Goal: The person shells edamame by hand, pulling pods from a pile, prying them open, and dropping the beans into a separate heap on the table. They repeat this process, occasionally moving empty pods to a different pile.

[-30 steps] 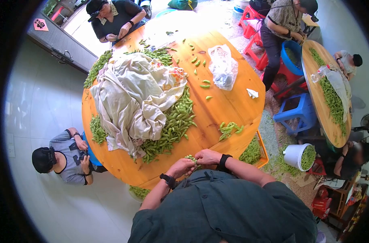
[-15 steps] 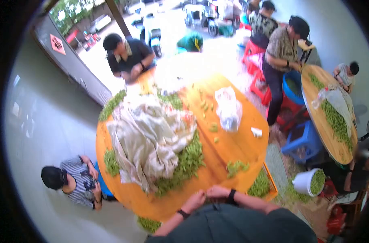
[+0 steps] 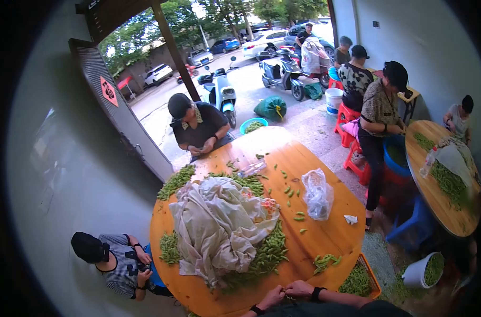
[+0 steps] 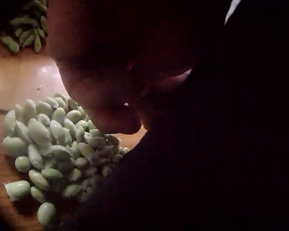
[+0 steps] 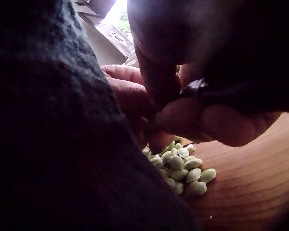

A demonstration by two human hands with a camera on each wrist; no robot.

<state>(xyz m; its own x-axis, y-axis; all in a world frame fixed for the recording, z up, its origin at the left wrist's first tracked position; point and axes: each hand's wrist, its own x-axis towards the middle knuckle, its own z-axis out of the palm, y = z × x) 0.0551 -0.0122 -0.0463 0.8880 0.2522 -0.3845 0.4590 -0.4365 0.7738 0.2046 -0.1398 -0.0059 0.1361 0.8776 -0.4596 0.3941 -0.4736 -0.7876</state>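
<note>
At the near edge of the round wooden table [image 3: 330,238], my left hand [image 3: 272,297] and right hand [image 3: 299,289] meet fingertip to fingertip. Their fingers are bent and pinch a green bean pod, mostly hidden between them. In the left wrist view the dark left hand [image 4: 106,86] hangs beside a pile of shelled green beans [image 4: 53,139]. The right wrist view has the right hand's curled fingers [image 5: 226,122] touching the left fingers [image 5: 127,86], just above the same beans [image 5: 183,166]. A heap of unshelled pods [image 3: 269,251] lies beyond, partly under a pale cloth [image 3: 219,222].
A plastic bag [image 3: 318,195], a crumpled tissue [image 3: 350,219] and a small group of pods [image 3: 325,262] lie on the right. An orange crate [image 3: 377,288] of pods stands below the table's right edge, near a white bucket [image 3: 416,274]. People sit around, one at left [image 3: 119,264].
The head view has tilted upward, so the table and hands sit lower and the street shows more. Both hands stay together at the table's near edge.
</note>
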